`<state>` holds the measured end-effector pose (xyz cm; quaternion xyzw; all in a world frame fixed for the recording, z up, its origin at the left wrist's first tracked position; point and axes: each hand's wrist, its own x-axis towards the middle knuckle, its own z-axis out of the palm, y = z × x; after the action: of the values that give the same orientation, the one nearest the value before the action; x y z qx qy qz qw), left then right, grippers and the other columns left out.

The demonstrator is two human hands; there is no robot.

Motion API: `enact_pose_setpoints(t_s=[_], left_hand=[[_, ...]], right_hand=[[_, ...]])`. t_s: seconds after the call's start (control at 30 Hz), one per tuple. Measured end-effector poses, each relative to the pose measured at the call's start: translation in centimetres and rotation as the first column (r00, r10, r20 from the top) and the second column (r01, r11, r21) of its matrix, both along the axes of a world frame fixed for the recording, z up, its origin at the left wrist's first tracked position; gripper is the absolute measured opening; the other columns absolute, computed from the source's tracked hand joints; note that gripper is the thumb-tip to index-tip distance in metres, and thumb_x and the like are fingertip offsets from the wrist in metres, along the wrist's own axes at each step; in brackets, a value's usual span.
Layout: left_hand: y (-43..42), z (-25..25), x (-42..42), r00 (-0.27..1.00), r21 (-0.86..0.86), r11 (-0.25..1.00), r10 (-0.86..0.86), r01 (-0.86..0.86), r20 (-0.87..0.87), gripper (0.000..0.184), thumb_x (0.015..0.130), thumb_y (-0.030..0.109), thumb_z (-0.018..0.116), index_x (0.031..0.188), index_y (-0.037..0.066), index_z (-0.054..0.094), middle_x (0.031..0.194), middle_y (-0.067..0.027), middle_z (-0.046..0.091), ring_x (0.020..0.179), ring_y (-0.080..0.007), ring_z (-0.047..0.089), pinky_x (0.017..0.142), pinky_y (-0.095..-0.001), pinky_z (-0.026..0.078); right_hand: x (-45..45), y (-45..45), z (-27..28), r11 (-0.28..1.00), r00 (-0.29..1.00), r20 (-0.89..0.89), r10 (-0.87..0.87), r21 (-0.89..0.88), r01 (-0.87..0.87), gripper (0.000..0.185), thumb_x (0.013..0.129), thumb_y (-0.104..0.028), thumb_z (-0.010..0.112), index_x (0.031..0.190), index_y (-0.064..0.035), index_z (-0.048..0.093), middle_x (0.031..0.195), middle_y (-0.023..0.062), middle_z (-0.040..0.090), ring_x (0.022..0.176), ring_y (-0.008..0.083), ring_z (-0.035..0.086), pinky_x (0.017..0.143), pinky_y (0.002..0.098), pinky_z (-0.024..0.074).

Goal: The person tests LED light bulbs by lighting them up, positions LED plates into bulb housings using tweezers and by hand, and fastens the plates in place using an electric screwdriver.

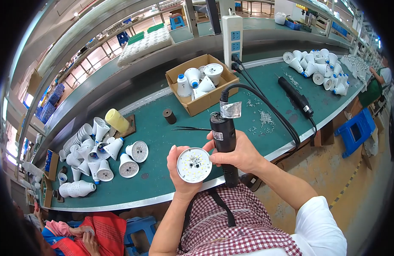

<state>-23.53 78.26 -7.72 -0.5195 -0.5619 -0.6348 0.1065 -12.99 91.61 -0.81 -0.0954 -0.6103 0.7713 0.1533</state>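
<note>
My left hand [182, 184] is wrapped round a white LED bulb housing, its round LED board [194, 165] turned up toward me. Small yellow LEDs and dark parts dot the board. In my right hand [244, 154] is a black electric screwdriver [223, 138], held upright with its cable at the top. The right fingertips come close to the board's edge; whether they touch it I cannot tell. The screwdriver's lower end is down by the checked apron. Behind my hands, black tweezers [190, 128] lie on the green bench top [163, 147], near a dark metal cylinder [169, 116].
A cardboard box [191, 106] holds several bulb housings. More housings [92, 153] crowd the left, others [318, 64] the far right. A second screwdriver [295, 97] lies near loose screws [265, 118]. Black cables [282, 117] cross the bench. A person in red [104, 232] sits at left.
</note>
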Motion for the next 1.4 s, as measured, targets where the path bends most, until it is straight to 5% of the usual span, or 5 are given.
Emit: enact_pose_setpoints(t_s=[0.2,0.33,0.47,0.6,1.4], left_hand=[[-0.2,0.3,0.2,0.998,-0.08,0.996,0.044,-0.041,0.034,0.089,0.057,-0.007,0.069,0.131,0.001,0.019,0.111,-0.012,0.043,0.097,-0.0201,0.05,0.081,-0.0302,0.043],[-0.6,2.3,0.5,0.977,-0.286,0.952,0.155,-0.109,0.144,0.075,0.054,-0.002,0.072,0.119,0.0,0.035,0.101,-0.0105,0.05,0.093,-0.0188,0.053,0.081,-0.0283,0.043],[-1.3,2.2,-0.3,0.68,-0.135,0.976,-0.017,0.17,0.733,0.059,0.061,-0.005,0.067,0.112,0.0,0.036,0.094,-0.0098,0.053,0.079,-0.0157,0.056,0.069,-0.0278,0.048],[-0.7,2.2,-0.3,0.443,-0.072,0.904,-0.135,0.42,0.886,0.042,0.066,0.007,0.064,0.102,-0.001,0.045,0.079,-0.0107,0.055,0.061,-0.0167,0.055,0.049,-0.0269,0.044],[1.0,1.5,0.5,0.237,0.033,0.827,-0.2,0.562,0.951,0.041,0.064,-0.004,0.067,0.1,0.0,0.048,0.081,-0.0081,0.056,0.063,-0.0162,0.055,0.055,-0.0291,0.046]], right_hand=[[0.0,0.0,-0.3,1.0,1.0,-0.014,-0.001,-0.001,0.001,0.043,0.065,-0.006,0.069,0.101,0.0029,0.047,0.084,0.0113,0.06,0.063,0.0114,0.057,0.055,0.0234,0.0475],[1.8,2.1,1.8,0.949,0.943,-0.126,-0.308,0.025,0.313,0.04,0.063,0.002,0.063,0.099,-0.0002,0.047,0.08,0.0105,0.058,0.058,0.0139,0.056,0.054,0.0266,0.0472],[5.1,6.5,3.8,0.761,0.652,-0.4,-0.644,-0.249,0.599,0.038,0.066,0.005,0.058,0.101,0.0016,0.044,0.078,0.0101,0.054,0.054,0.0177,0.055,0.051,0.03,0.0468],[6.3,8.4,3.6,0.697,0.55,-0.482,-0.682,-0.199,0.689,0.037,0.069,0.006,0.058,0.102,0.0021,0.042,0.08,0.0101,0.054,0.058,0.0169,0.055,0.054,0.0299,0.0472],[4.9,9.7,1.6,0.585,0.459,-0.528,-0.714,-0.091,0.806,0.035,0.068,0.007,0.06,0.1,0.0006,0.045,0.078,0.0073,0.056,0.06,0.0145,0.055,0.056,0.0269,0.0477]])
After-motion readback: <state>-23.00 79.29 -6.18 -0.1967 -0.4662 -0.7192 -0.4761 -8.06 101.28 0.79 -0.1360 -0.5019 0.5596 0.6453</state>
